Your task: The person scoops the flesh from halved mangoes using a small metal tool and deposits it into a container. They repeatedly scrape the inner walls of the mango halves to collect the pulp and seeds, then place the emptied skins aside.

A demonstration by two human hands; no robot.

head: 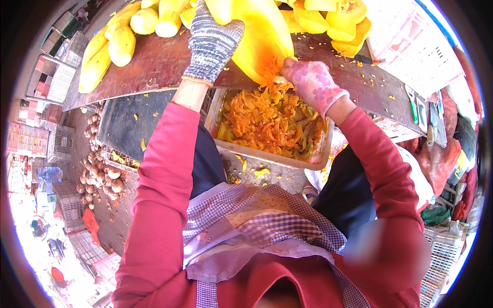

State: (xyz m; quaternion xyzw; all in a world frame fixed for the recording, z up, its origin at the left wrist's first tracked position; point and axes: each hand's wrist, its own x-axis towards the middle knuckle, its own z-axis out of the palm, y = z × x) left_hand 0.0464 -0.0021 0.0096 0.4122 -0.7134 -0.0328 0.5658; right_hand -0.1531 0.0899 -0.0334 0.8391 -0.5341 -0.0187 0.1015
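My left hand (215,40), in a grey-and-white knit glove, grips a large peeled yellow squash piece (264,30) from its left side. At the near end of the squash is my right hand (312,79), in a pink patterned glove, closed around a scraping tool (280,79) of which only a pale edge shows. Orange stringy pulp hangs from the squash at that edge. Directly below stands a plastic tub (269,157) holding orange pulp, seeds and yellow-green peel strips.
Peeled squash (144,21) lies on the dark red board (154,61); cut pieces (310,19) and a knife (366,59) are at right. A green-handled peeler (413,106) rests on the right edge. Onions (102,175) cover the floor at left. A white crate (420,46) stands upper right.
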